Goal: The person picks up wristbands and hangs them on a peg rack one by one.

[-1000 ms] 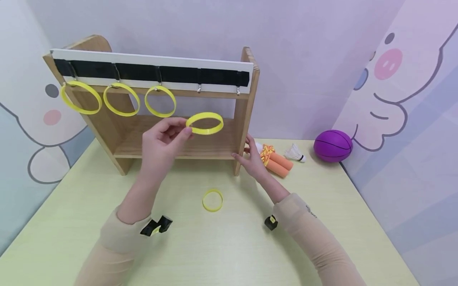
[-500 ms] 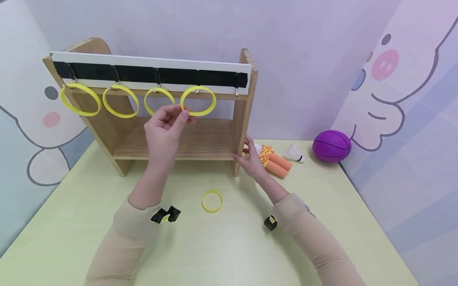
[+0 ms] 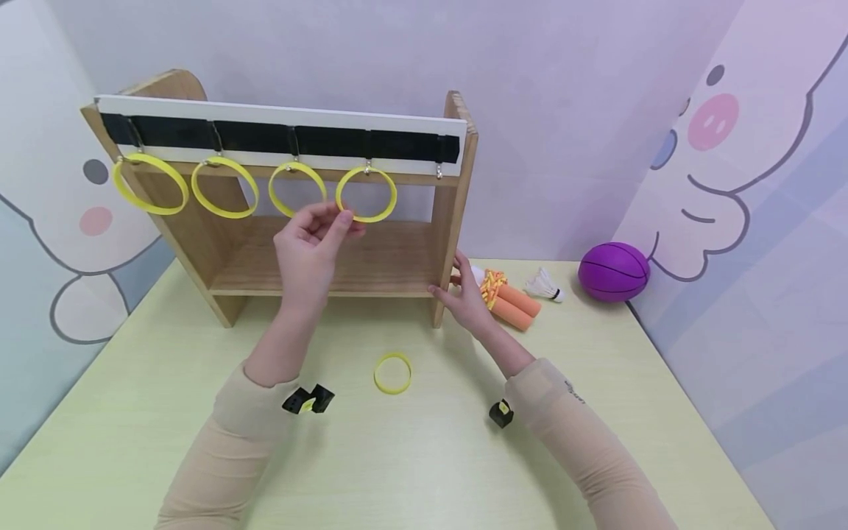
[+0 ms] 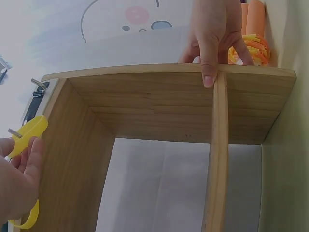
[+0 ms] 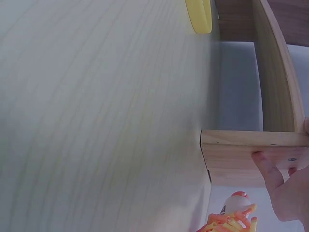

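My left hand [image 3: 306, 243] pinches the lower left edge of a yellow silicone wristband [image 3: 395, 196] between thumb and fingers. Its upper rim meets the fourth metal hook on the rack; the left wrist view shows the hook's tip [image 4: 14, 132] poking through the band [image 4: 34, 130]. Three similar wristbands [image 3: 186, 193] hang from the hooks to the left, while the rightmost hook [image 3: 439, 171] bears nothing. With thumb on the front edge and fingers along the outer face, my right hand [image 3: 469, 298] grips the right side panel of the wooden shelf [image 3: 457, 213].
Another yellow wristband [image 3: 393, 391] lies on the table before the shelf. Right of the shelf are a bundled jump rope with orange foam handles [image 3: 515, 313], a shuttlecock [image 3: 545, 284] and a small purple basketball [image 3: 614, 272]. A wall stands close behind.
My left hand has raised the wristband from in front of the shelf to the fourth hook, then lowered it slightly, so its rim now meets the hook. The right hand stays on the side panel.
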